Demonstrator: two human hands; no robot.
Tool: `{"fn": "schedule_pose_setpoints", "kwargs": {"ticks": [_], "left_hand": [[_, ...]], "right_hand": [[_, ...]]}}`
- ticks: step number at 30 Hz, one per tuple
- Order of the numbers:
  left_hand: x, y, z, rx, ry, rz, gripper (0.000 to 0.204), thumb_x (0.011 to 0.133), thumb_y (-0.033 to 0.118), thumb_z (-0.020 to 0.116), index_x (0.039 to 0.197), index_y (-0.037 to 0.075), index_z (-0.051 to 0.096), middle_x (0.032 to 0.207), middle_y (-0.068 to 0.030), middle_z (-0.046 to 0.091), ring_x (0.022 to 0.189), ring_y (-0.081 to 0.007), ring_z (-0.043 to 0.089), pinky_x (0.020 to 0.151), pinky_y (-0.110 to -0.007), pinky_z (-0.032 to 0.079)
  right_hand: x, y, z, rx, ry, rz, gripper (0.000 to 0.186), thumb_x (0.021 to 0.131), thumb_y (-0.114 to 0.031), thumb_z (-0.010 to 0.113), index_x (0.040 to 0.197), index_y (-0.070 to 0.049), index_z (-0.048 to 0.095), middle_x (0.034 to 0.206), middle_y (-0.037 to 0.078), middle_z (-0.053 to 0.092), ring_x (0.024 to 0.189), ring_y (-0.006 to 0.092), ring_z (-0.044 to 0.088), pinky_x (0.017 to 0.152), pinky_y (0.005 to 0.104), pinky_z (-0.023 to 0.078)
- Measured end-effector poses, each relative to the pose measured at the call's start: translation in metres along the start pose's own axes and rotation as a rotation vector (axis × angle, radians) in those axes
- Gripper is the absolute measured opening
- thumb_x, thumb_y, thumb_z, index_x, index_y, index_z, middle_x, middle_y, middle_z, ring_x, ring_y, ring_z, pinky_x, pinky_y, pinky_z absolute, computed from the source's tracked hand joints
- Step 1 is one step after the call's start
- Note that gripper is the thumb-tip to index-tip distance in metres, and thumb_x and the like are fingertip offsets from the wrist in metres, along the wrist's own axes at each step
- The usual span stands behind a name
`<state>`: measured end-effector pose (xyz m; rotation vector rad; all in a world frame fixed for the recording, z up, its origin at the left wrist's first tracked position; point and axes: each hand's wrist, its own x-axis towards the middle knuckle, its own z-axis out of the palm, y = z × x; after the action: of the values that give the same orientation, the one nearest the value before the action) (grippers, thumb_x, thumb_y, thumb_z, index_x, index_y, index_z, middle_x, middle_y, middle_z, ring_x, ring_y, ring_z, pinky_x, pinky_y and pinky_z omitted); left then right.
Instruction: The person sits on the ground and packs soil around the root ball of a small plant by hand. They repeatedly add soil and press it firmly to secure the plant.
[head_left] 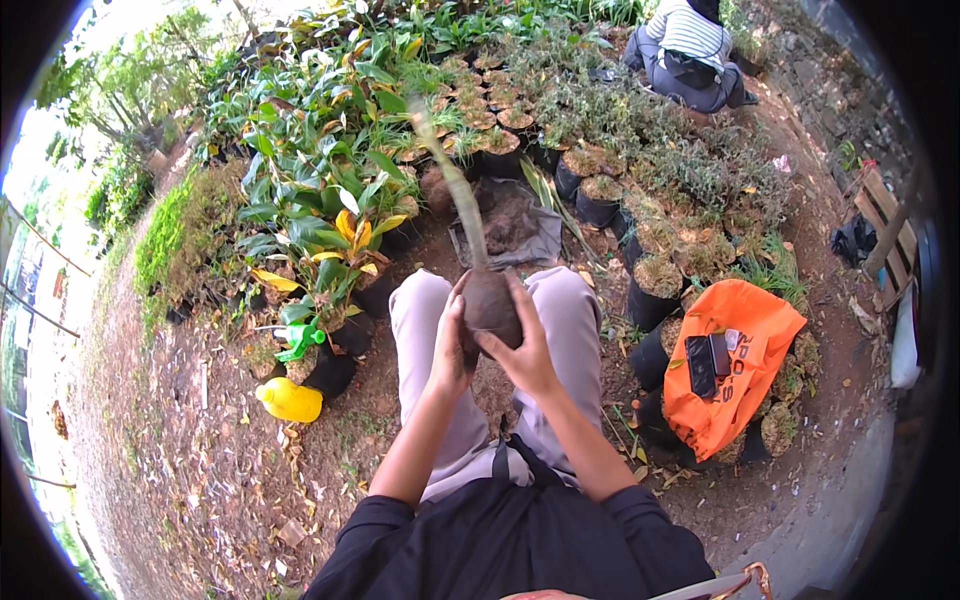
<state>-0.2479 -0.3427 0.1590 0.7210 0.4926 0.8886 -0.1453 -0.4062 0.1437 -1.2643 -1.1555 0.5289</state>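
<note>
Between my knees I hold a dark brown root ball (490, 303), rounded and looking like packed soil. A long pale green stem (455, 180) rises from its top, blurred toward the upper end. My left hand (453, 343) cups the ball's left side, and my right hand (524, 345) presses on its right with the thumb across the front. Just beyond it, a dark plastic sheet (545, 238) lies on the ground with loose brown soil (505, 212) on it. Another brown ball (436, 190) sits at the sheet's left edge.
Leafy potted plants (330, 210) crowd the left, and black pots (655, 285) line the right. A yellow spray bottle (290, 400) with a green head stands left. An orange bag (745, 310) carries a phone (700, 365) at right. Another person (690, 55) crouches far right.
</note>
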Motion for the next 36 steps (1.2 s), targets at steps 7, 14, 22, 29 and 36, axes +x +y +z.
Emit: {"fn": "schedule_pose_setpoints", "kwargs": {"ticks": [7,14,22,29,36], "left_hand": [[0.021,-0.019,-0.009,0.016,0.048,0.057,0.066,0.095,0.053,0.037,0.140,0.005,0.040,0.136,-0.0122,0.049,0.122,-0.0247,0.050,0.105,-0.038,0.039],[0.008,-0.019,0.001,-0.213,-0.013,-0.175,0.061,0.095,0.053,0.041,0.133,0.005,0.047,0.130,-0.0127,0.055,0.117,-0.0269,0.055,0.102,-0.040,0.042],[0.013,-0.019,-0.011,-0.113,0.017,-0.198,0.043,0.095,0.039,0.047,0.119,0.004,0.054,0.109,-0.0103,0.064,0.097,-0.0222,0.063,0.088,-0.036,0.050],[0.010,-0.019,-0.023,0.073,-0.090,-0.016,0.039,0.095,0.037,0.048,0.118,0.006,0.053,0.110,-0.0090,0.063,0.097,-0.0202,0.062,0.086,-0.034,0.051],[0.014,-0.021,-0.031,0.113,-0.025,-0.013,0.049,0.098,0.042,0.040,0.130,0.005,0.047,0.120,-0.0107,0.058,0.108,-0.0224,0.058,0.093,-0.036,0.047]], "right_hand": [[0.000,0.002,0.007,0.218,0.108,0.024,0.079,0.079,-0.023,0.076,0.141,0.003,0.035,0.134,0.018,0.047,0.125,0.0260,0.046,0.105,0.0373,0.036],[0.000,-0.003,0.010,-0.390,0.163,-0.209,0.078,0.087,-0.058,0.055,0.138,-0.001,0.040,0.145,0.024,0.034,0.137,0.0445,0.023,0.112,0.0547,0.014],[0.003,-0.009,0.000,-0.413,0.018,-0.139,0.075,0.088,-0.063,0.048,0.137,-0.006,0.044,0.148,0.024,0.029,0.138,0.0454,0.021,0.111,0.0577,0.011],[0.011,-0.021,-0.003,-0.689,-0.064,-0.235,0.072,0.087,-0.064,0.049,0.134,-0.010,0.050,0.150,0.023,0.026,0.138,0.0457,0.020,0.110,0.0603,0.009],[0.012,-0.027,-0.008,-0.648,-0.089,-0.239,0.064,0.088,-0.052,0.058,0.135,-0.009,0.049,0.148,0.023,0.030,0.137,0.0441,0.025,0.110,0.0585,0.016]]}}
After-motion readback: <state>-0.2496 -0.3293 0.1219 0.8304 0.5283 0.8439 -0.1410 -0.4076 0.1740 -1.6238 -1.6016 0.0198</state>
